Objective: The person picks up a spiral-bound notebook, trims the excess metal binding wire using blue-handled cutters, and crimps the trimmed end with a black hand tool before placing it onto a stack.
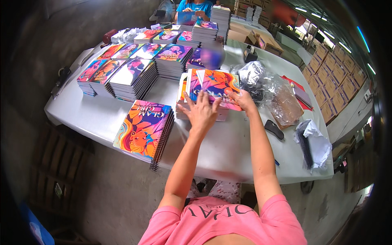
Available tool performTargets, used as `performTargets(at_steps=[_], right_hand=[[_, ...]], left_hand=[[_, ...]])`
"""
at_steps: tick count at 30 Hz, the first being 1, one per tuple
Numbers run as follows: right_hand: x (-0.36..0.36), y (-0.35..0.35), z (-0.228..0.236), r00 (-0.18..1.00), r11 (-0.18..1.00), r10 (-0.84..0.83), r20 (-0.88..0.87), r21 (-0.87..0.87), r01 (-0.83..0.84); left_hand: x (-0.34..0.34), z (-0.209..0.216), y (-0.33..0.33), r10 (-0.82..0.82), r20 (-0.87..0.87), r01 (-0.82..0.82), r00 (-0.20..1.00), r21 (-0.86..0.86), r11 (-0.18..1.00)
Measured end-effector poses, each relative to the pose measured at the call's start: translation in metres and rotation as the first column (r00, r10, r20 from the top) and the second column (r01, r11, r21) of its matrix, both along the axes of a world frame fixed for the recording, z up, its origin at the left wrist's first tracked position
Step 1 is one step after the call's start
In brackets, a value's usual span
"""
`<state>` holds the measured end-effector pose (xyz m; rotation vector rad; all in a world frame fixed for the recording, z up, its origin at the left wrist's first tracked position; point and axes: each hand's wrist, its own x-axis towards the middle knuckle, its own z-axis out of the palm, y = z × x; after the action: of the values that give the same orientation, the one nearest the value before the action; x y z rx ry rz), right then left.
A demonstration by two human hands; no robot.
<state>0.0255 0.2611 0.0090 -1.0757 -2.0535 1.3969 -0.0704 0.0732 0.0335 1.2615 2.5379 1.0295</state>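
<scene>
Across a notebook (219, 81) with a bright orange, pink and purple illustrated cover, my left hand (200, 111) lies with its fingers spread. At the same notebook's right edge, my right hand (244, 100) pinches the cover, thumb on top and fingers underneath. This notebook rests on a low stack of pages or books (182, 110), largely covered by my hands. To the left, near the table's front edge, is a pile of spiral-bound notebooks (143, 130) with a similar cover, their black coils along the right side.
Several notebook stacks (132, 75) fill the table's left and back. At the right lie clear plastic wrap (281, 100), a dark grey handheld tool (274, 130), black binding coils (304, 147) with crumpled paper (318, 143), and a blue pen (277, 162). A person in blue (192, 6) works opposite.
</scene>
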Motion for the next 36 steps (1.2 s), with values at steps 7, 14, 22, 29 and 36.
performTargets(at_steps=[7,14,22,29,36], right_hand=[[0.032,-0.028,0.031,0.922,0.9,-0.172,-0.346,0.325,0.29],[0.068,-0.157,0.035,0.607,0.947,-0.319,-0.728,-0.26,0.187],[0.172,-0.129,-0.017,0.773,1.0,0.017,-0.634,0.004,-0.018],[0.162,-0.146,-0.063,0.979,0.916,-0.103,-0.174,0.367,0.161],[0.143,-0.148,-0.075,0.911,0.993,-0.015,-0.412,-0.111,-0.034]], left_hand=[[0.004,-0.012,-0.006,0.121,-0.096,-0.116,0.988,0.051,0.992],[0.067,-0.011,-0.036,-0.685,0.6,-0.428,0.414,0.792,0.435],[0.033,-0.052,-0.093,-0.491,0.294,0.018,0.82,0.844,0.536],[0.039,-0.09,-0.092,-0.56,0.391,0.044,0.73,0.791,0.61],[0.052,-0.104,-0.076,-0.54,0.532,-0.017,0.652,0.723,0.691]])
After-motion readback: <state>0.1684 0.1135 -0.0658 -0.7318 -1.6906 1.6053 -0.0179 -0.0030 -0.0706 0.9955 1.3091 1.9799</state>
